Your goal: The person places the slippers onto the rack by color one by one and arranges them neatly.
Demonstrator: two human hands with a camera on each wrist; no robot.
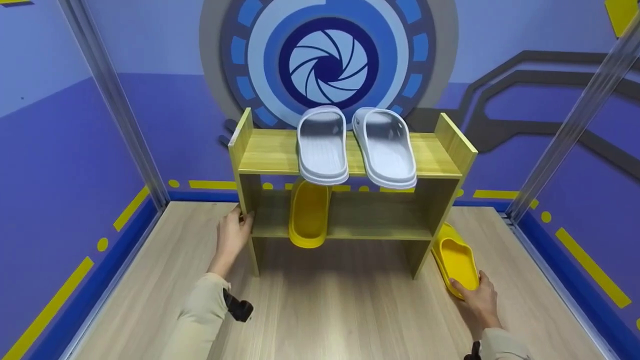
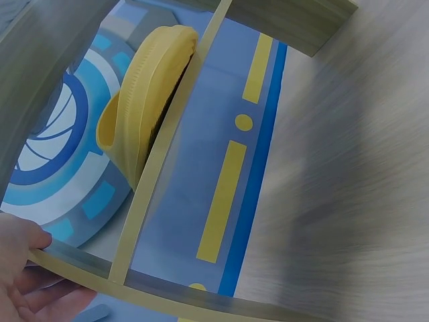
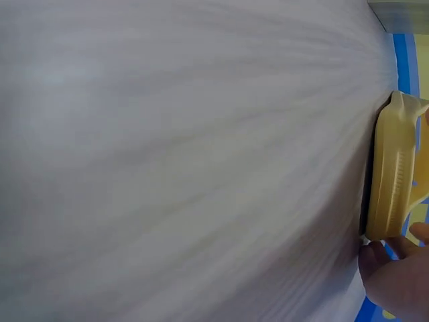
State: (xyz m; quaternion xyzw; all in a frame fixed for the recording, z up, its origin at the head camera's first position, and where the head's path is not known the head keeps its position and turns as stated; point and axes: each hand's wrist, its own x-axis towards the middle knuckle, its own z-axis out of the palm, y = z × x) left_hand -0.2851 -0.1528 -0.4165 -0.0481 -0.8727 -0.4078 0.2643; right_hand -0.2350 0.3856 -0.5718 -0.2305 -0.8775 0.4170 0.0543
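My left hand (image 1: 232, 234) pinches the front edge of the left side panel of a small wooden shoe rack (image 1: 380, 225); in the left wrist view the thumb and fingers (image 2: 57, 302) lie on opposite sides of that panel. My right hand (image 1: 482, 301) holds a yellow clog (image 1: 457, 262) by its heel, thumb inside, to the right of the rack. In the right wrist view this clog (image 3: 392, 174) is close over the tabletop, its toe pointing away. Another yellow clog (image 1: 309, 215) sits on the middle shelf, left of centre, heel toward me.
On the top shelf two light grey clogs (image 1: 322, 145) stand side by side, heels overhanging the front edge. The rack stands on a wood-grain table (image 1: 330, 310). Blue printed walls (image 1: 160, 115) with metal corner posts (image 1: 115, 100) enclose the sides and back.
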